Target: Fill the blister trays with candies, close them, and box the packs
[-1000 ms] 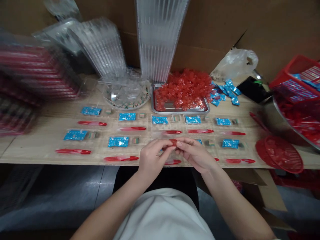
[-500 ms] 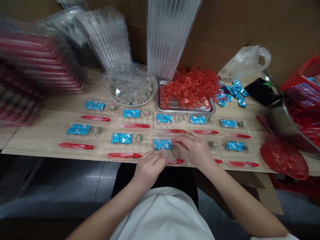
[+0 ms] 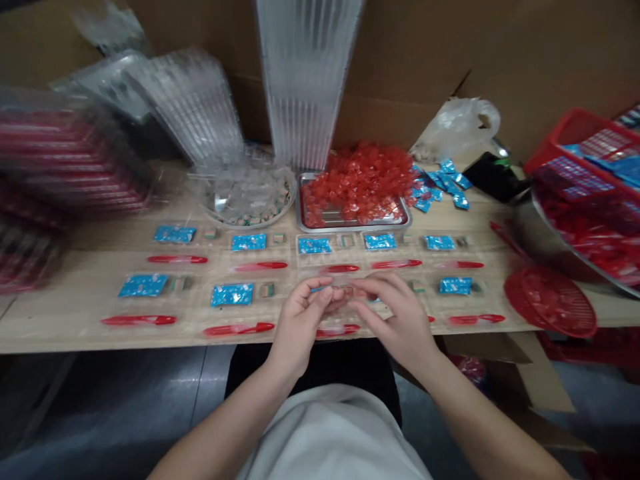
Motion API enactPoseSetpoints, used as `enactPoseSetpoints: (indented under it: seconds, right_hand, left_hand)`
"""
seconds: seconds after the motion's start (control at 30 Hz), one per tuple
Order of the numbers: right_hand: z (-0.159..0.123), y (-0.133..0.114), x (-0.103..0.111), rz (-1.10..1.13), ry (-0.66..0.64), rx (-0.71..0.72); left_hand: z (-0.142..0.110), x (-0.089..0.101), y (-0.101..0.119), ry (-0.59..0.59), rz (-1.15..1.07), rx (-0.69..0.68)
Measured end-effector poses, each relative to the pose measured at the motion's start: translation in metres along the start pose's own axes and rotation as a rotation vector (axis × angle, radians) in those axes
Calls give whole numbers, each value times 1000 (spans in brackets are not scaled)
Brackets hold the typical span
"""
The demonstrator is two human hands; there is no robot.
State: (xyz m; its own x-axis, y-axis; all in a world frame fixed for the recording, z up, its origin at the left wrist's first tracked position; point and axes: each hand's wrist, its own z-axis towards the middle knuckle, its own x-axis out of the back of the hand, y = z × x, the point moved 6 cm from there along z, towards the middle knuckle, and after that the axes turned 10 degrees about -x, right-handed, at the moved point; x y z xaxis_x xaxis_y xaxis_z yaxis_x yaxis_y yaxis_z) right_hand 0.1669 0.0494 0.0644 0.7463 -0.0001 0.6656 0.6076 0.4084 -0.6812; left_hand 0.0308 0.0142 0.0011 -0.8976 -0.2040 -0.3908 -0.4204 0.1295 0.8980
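Cannot tell the long axis of the small clear piece (image 3: 349, 292) at the hub, between left hand (image 3: 299, 319) and right hand (image 3: 397, 317): too small and blurred. Close by at six o'clock, a red pen (image 3: 339, 330), long axis along nine-to-three, red end toward three. Left thumb drawn in toward curled fingers beside the piece; cannot tell whether clamped on it. Right thumb and forefinger apart, gap facing nine. Different from half a second ago: left hand turned from palm-down to thumb-up, right hand lifted from beside the blue packet (image 3: 317, 289) and spread wider. Mostly hidden by left fingers: that packet, only a blue sliver showing at nine. Smeared at ten, a red stack (image 3: 75, 160); cut off at three, a metal bowl (image 3: 530, 227).
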Motion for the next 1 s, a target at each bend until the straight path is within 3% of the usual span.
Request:
enactPoseSetpoints:
  seconds: [0.1,0.2,0.3,0.37,0.43,0.5,0.53,0.57,0.67,0.77,0.83,0.9,1.0]
  right_hand:
    - [-10,1,8,-66,54,-9]
    - [-18,11,22,-131,109,-60]
    - [-23,30,49,-162,92,-60]
    - [-27,59,85,-191,138,-122]
    - [-35,103,139,-314,334,-277]
    - [-51,150,197,-570,598,-470]
    - [-55,174,216,-695,597,-547]
    - [-58,197,228,-806,510,-602]
    - [-65,247,241,-934,245,-680]
    - [-77,260,245,-965,232,-805]
    - [-79,255,242,-976,217,-818]
    - [-69,240,233,-925,214,-714]
    - [-31,207,200,-669,252,-543]
  left_hand:
    - [8,-31,-6,-87,-110,138]
    - [11,-55,-16,-156,-33,211]
    - [12,-79,-26,-308,70,213]
    - [13,-87,-27,-400,195,120]
    - [13,-84,-22,-442,385,-75]
    - [10,-68,-14,-436,630,-296]
    - [8,-56,-10,-420,766,-396]
    - [5,-43,-6,-409,907,-483]
    - [-7,-9,2,-407,1231,-776]
    - [-19,13,3,-436,1372,-1004]
    - [-26,18,3,-458,1434,-1084]
    - [-31,14,2,-497,1493,-1124]
    - [-35,4,6,-512,1530,-1137]
